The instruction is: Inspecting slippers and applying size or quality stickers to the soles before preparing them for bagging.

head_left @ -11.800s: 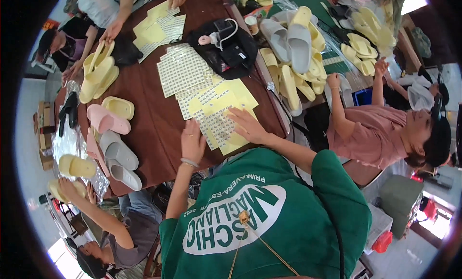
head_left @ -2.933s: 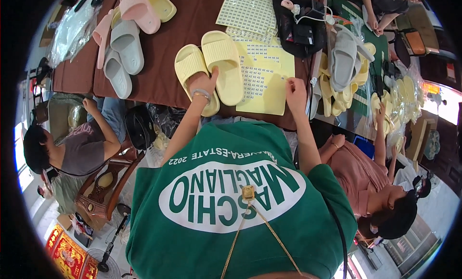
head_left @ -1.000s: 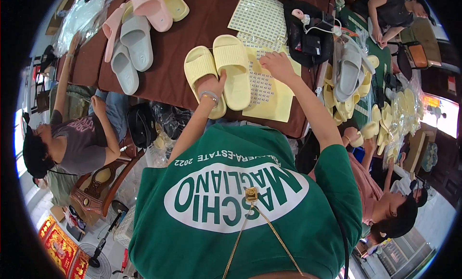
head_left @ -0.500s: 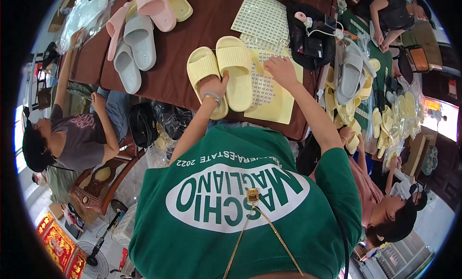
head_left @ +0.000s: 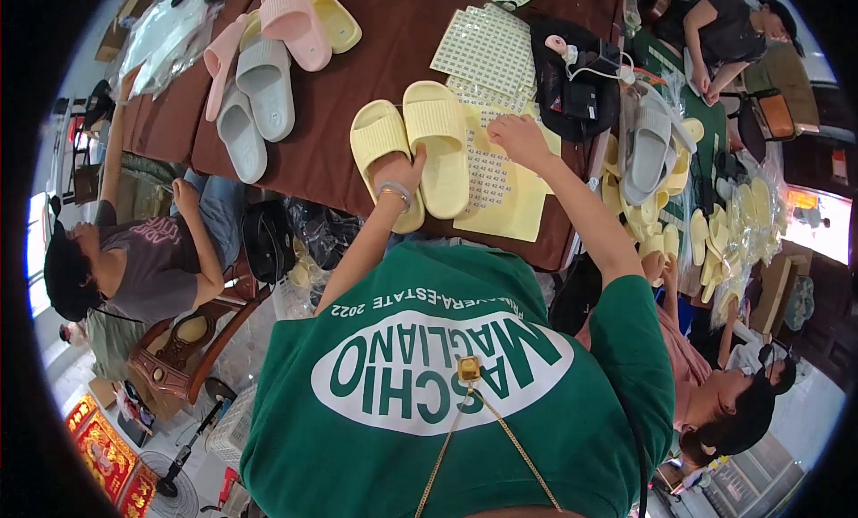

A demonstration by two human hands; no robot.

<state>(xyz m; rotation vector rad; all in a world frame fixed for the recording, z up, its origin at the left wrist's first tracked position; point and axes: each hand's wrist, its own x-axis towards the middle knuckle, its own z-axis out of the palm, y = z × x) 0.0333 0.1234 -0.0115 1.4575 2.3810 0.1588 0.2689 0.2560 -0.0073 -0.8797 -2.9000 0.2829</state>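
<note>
My left hand holds a pair of pale yellow ribbed slides near the table's front edge. Its fingers reach inside the left slide, and the thumb presses against the inner side of the right slide. Just right of the pair, my right hand is over a yellow sheet of small printed stickers. Its fingers are bent and drawn together; whatever may be between the fingertips is too small to make out.
More sticker sheets lie beyond, beside a black bag with a cable. Grey slides and pink slides sit at the far left. Yellow slides are heaped at right. Co-workers sit on both sides.
The fingers of my right hand have drawn together over the sticker sheet. My left hand keeps its hold on the slides; the view has shifted slightly.
</note>
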